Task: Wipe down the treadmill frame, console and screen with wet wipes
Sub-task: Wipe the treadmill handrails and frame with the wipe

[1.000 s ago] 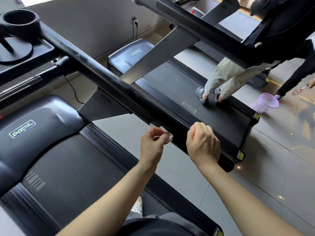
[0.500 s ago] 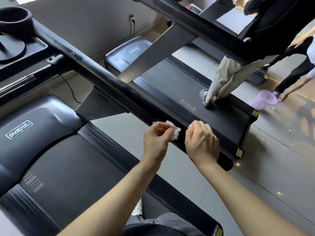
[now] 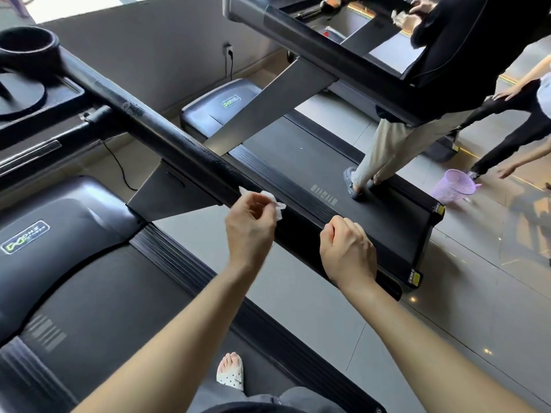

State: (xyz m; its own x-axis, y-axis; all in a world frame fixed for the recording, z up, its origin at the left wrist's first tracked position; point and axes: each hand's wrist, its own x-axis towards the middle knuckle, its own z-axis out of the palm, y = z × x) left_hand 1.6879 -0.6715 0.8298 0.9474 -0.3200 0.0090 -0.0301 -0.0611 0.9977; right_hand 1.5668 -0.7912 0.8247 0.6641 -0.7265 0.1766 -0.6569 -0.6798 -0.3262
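The treadmill's black handrail (image 3: 167, 144) runs diagonally from the cup holder (image 3: 28, 50) at the upper left down to the right. My left hand (image 3: 250, 231) pinches a crumpled white wet wipe (image 3: 272, 201) against the rail's near side, about midway along. My right hand (image 3: 347, 251) grips the same rail a little farther toward its free end, fingers curled over the top. Wet streaks show on the rail above my left hand. The console is mostly out of view at the left edge.
I stand on the black belt (image 3: 98, 308) of my treadmill, one slippered foot (image 3: 230, 372) showing. A second treadmill (image 3: 343, 186) lies to the right with a person standing on it. Another person bends near a purple basket (image 3: 454, 186) on the tiled floor.
My left hand has slid the wipe up the rail, away from my right hand. The gap between the two hands has widened. The right hand keeps its grip.
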